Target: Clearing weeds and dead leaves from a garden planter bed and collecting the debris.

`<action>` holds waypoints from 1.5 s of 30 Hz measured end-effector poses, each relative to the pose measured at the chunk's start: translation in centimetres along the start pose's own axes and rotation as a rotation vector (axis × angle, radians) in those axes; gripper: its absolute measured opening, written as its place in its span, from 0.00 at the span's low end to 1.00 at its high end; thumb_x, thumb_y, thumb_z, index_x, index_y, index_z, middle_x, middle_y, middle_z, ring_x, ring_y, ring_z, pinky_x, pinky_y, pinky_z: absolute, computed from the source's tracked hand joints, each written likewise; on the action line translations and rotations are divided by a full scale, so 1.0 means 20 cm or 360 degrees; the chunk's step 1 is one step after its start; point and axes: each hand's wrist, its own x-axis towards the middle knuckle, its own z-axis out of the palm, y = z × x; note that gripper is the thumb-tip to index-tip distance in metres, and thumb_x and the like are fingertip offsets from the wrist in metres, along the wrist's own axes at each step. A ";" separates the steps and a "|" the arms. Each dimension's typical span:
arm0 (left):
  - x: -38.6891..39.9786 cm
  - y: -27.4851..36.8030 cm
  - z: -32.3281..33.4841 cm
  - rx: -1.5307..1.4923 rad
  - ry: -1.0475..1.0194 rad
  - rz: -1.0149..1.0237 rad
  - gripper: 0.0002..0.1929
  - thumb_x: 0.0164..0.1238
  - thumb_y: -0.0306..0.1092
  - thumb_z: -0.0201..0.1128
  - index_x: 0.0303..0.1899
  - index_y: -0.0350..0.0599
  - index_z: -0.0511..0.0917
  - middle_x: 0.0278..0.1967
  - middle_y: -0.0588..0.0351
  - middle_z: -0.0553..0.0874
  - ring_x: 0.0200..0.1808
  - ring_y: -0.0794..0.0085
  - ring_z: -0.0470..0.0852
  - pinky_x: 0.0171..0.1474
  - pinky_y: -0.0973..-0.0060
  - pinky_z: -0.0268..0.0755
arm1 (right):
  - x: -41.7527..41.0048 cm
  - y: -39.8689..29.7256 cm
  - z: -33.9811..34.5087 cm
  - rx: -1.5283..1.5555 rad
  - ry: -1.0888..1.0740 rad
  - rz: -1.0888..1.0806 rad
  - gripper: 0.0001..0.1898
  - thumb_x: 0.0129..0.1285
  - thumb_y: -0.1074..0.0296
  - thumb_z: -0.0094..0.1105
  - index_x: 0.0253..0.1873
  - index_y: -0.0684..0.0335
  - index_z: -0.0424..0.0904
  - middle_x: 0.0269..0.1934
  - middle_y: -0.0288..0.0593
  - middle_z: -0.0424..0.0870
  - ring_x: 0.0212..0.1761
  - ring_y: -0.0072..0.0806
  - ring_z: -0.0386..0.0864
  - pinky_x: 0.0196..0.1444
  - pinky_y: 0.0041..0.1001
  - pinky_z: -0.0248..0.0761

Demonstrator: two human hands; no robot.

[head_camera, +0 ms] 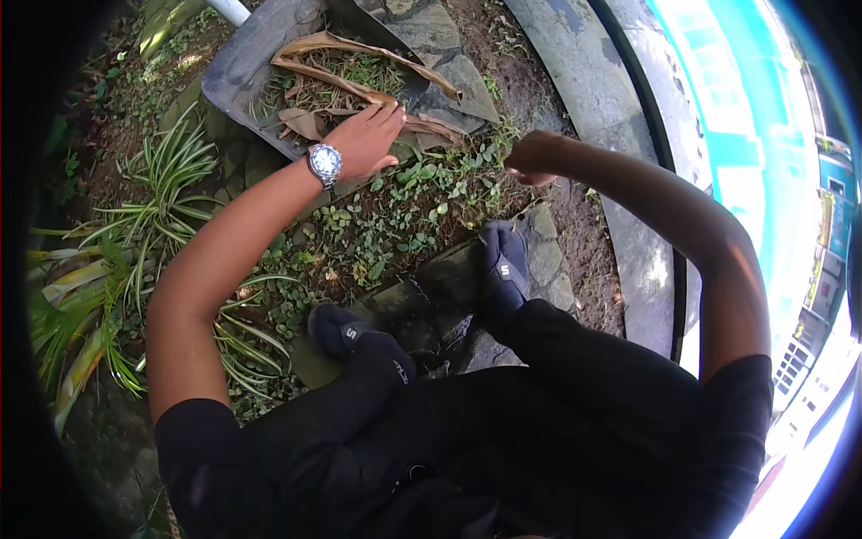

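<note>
My left hand (367, 140), with a metal watch (325, 164) on its wrist, lies palm down over the near edge of a dark dustpan (232, 71). Its fingers are stretched out and the thumb stands apart; the fingertips are at a long dried leaf (323, 40). Inside the pan are grass clippings (357, 67) and a curled brown leaf (302, 123). Farther right, my right hand (537, 159) is curled in, low over leafy ground plants (431, 176). Its palm is turned away, so whether it grips anything is hidden.
My dark shoes (505, 259) rest on stone paving (448, 290). Striped spider plants (165, 175) grow at the left. A strip of bare soil (586, 249) runs beside a concrete kerb (633, 269) on the right. Flat stones (465, 84) lie beyond the dustpan.
</note>
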 end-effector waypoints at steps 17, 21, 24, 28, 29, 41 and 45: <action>-0.30 0.33 0.02 -0.0317 0.0170 0.0484 0.16 0.66 0.38 0.63 0.51 0.42 0.77 0.62 0.47 0.78 0.67 0.56 0.73 0.71 0.61 0.62 | 0.34 -0.06 0.26 0.0187 0.0200 0.0175 0.16 0.73 0.52 0.58 0.43 0.60 0.85 0.32 0.41 0.87 0.28 0.35 0.83 0.30 0.35 0.80; -0.42 0.43 0.04 -0.0381 0.0006 0.0617 0.17 0.63 0.37 0.64 0.51 0.43 0.77 0.61 0.47 0.78 0.65 0.57 0.73 0.67 0.62 0.64 | 0.20 0.10 0.25 0.0387 0.0292 0.0011 0.17 0.75 0.53 0.54 0.42 0.60 0.85 0.33 0.42 0.88 0.28 0.37 0.83 0.31 0.36 0.79; -0.47 0.48 0.07 -0.0533 -0.0074 0.0601 0.18 0.62 0.36 0.65 0.52 0.43 0.77 0.61 0.47 0.77 0.64 0.56 0.74 0.66 0.63 0.65 | 0.11 0.21 0.27 0.0678 0.0701 0.0203 0.16 0.75 0.53 0.56 0.45 0.60 0.85 0.31 0.42 0.87 0.27 0.36 0.83 0.33 0.39 0.80; -0.55 0.54 0.11 -0.0643 -0.0125 0.0530 0.19 0.60 0.35 0.66 0.53 0.43 0.77 0.62 0.47 0.77 0.64 0.56 0.74 0.65 0.63 0.66 | 0.09 0.13 0.01 0.0680 0.0374 0.0612 0.20 0.77 0.50 0.52 0.44 0.62 0.84 0.32 0.43 0.88 0.28 0.35 0.84 0.34 0.40 0.81; -0.57 0.55 0.12 -0.0681 -0.0142 0.0506 0.20 0.60 0.35 0.66 0.53 0.44 0.77 0.63 0.47 0.76 0.64 0.56 0.74 0.64 0.63 0.66 | 0.08 0.12 -0.04 0.0678 0.0264 0.0749 0.21 0.77 0.49 0.51 0.44 0.63 0.84 0.33 0.43 0.88 0.29 0.35 0.84 0.34 0.40 0.81; -0.56 0.55 0.10 -0.0901 -0.0004 0.0195 0.15 0.62 0.33 0.64 0.50 0.46 0.77 0.59 0.48 0.78 0.55 0.57 0.77 0.58 0.63 0.69 | 0.19 0.22 0.03 0.0737 0.0239 0.0602 0.23 0.82 0.50 0.43 0.52 0.66 0.80 0.38 0.44 0.89 0.30 0.37 0.85 0.35 0.42 0.82; -0.56 0.56 0.09 -0.0940 0.0053 0.0111 0.14 0.65 0.32 0.63 0.51 0.46 0.76 0.55 0.49 0.79 0.52 0.56 0.78 0.57 0.61 0.71 | 0.20 0.29 0.02 0.0711 0.0301 0.0536 0.23 0.82 0.50 0.42 0.56 0.66 0.78 0.40 0.44 0.89 0.31 0.38 0.86 0.37 0.42 0.83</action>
